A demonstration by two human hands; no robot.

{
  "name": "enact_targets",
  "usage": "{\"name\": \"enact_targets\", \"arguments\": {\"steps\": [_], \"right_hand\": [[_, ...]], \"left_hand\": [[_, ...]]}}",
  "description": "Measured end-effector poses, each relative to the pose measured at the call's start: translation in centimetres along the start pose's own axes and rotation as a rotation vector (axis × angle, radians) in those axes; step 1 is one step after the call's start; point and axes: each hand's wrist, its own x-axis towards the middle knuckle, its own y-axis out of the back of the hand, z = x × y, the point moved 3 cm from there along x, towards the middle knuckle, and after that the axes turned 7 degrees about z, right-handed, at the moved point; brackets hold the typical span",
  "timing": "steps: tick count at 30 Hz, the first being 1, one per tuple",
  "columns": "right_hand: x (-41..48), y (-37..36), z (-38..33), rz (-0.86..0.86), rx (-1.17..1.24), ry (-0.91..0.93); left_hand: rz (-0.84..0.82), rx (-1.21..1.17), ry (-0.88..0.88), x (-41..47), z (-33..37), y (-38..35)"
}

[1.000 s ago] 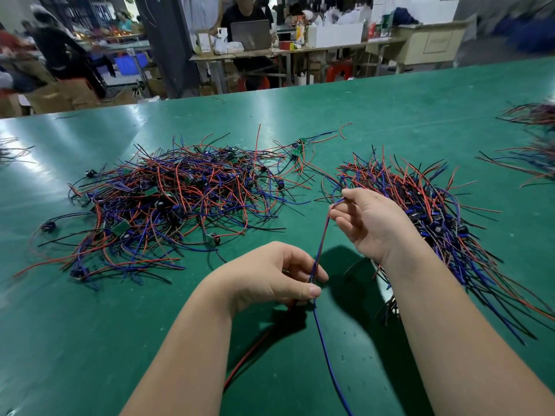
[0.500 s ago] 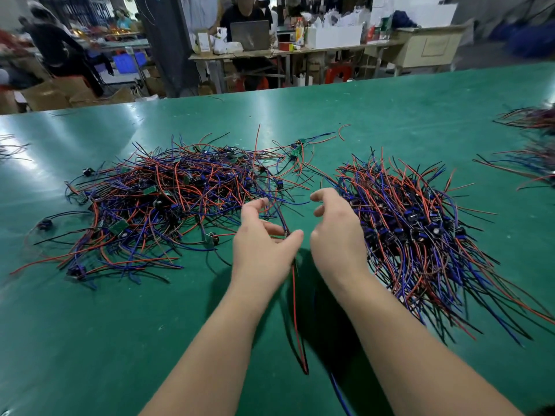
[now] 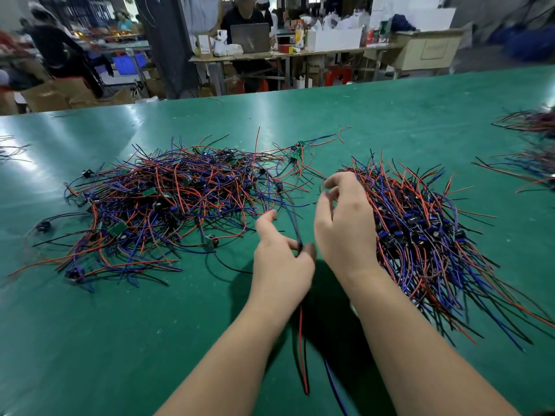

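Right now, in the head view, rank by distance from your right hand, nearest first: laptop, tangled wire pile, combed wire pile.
1. Combed wire pile, just right of the right hand.
2. Tangled wire pile, left, past the left hand.
3. Laptop, on the far bench.

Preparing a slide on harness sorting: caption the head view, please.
Left hand pinches a wire bundle while the right hand hovers by the right wire pile on a green table.

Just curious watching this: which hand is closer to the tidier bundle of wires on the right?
Right. The right hand is at the left edge of the bundle; the left hand is farther left, pinching a wire over the table.
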Motion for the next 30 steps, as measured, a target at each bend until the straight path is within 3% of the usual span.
{"name": "enact_targets", "arguments": {"steps": [4,6,11,16,18,20,24,27,30], "right_hand": [[-1.0,-1.0,0.1,-0.467,0.121,-0.061],[-1.7,-1.3,-0.3,-0.584,0.156,-0.073],[-0.6,-0.1,-0.5,-0.557,0.181,-0.105],[1.1,2.0,0.2,-0.549,0.289,-0.343],[2.5,3.7,1.0,-0.486,0.238,-0.383],[4.3,6.1,2.3,-0.364,0.042,-0.355],[6.9,10.1,4.8,-0.246,-0.47,-0.287],[6.8,10.3,5.3,-0.275,-0.664,-0.26],[6.1,9.3,3.8,-0.22,-0.612,-0.194]], "left_hand": [[0.115,-0.116,0.119,2.0,-0.9,1.8],[0.091,-0.207,0.175,2.4,-1.1,2.1],[0.036,-0.377,0.115,2.2,-0.3,2.3],[-0.104,-0.629,0.2,1.8,1.4,2.2],[-0.076,-0.611,0.207,2.2,1.3,2.9],[0.08,-0.369,0.131,3.2,0.5,4.4],[0.358,0.423,-0.047,4.7,-1.4,7.7],[0.256,0.79,0.094,5.4,-3.3,8.6],[0.108,0.826,0.19,5.7,-4.6,8.5]]}}
